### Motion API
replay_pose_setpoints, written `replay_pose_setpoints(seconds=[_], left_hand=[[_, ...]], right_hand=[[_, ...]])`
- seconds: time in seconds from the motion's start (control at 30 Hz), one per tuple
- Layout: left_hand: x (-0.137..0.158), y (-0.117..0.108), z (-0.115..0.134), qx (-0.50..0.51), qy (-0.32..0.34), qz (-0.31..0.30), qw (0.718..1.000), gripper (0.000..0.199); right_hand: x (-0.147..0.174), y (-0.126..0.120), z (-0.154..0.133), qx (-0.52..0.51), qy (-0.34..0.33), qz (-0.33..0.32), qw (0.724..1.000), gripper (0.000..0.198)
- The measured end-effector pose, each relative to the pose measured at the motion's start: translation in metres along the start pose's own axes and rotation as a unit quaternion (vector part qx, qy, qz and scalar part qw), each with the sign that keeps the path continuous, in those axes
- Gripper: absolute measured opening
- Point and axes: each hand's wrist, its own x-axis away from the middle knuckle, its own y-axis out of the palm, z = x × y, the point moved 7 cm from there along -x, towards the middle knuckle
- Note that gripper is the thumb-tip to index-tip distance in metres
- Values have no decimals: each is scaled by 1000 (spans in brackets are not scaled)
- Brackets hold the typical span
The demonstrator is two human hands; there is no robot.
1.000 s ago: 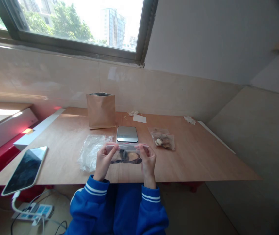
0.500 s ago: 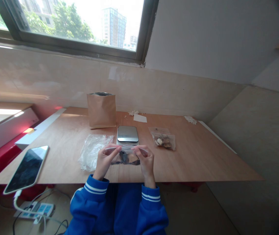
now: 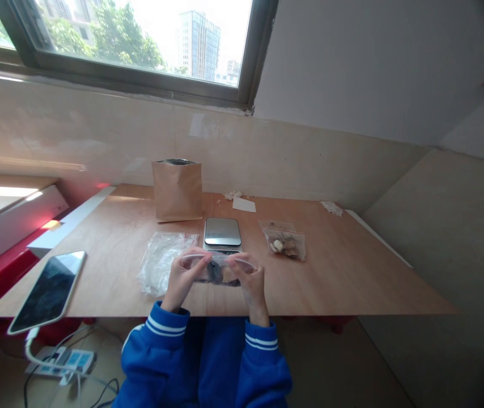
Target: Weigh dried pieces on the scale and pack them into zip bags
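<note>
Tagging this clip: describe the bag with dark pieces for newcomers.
Find the wooden table, then the silver scale. Nearer the camera, the left hand and right hand pinch a clear bag. Unlike the similar bag lying rightward, it is held up.

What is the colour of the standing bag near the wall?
The standing bag is light brown outside, best seen in the head view.

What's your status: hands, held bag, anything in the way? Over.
Left hand, right hand pinching bag by top edge. Dark and tan pieces inside. Nothing visibly blocking; scale beyond, crumpled plastic at left.
</note>
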Motion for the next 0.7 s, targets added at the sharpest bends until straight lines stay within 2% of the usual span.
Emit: replay_pose_setpoints(seconds=[0.17,0.37,0.47,0.53,0.6,0.7], left_hand=[[1,5,6,-22,28,-21,999,17],[-1,-5,5,-81,46,33,995,17],[-3,-6,4,-92,55,20,994,16],[-3,-3,4,-92,64,-4,994,17],[-2,2,2,-94,75,-19,993,17],[0,4,-2,-97,78,-3,992,19]], right_hand=[[1,1,-6,8,-15,-1,1000,17],[-1,4,0,47,-19,-1,999,20],[-1,2,-16,110,-76,6,991,19],[2,3,-34,199,-145,13,969,17],[7,10,-49,299,-196,-4,934,14],[11,22,-54,372,-217,-49,901,9]])
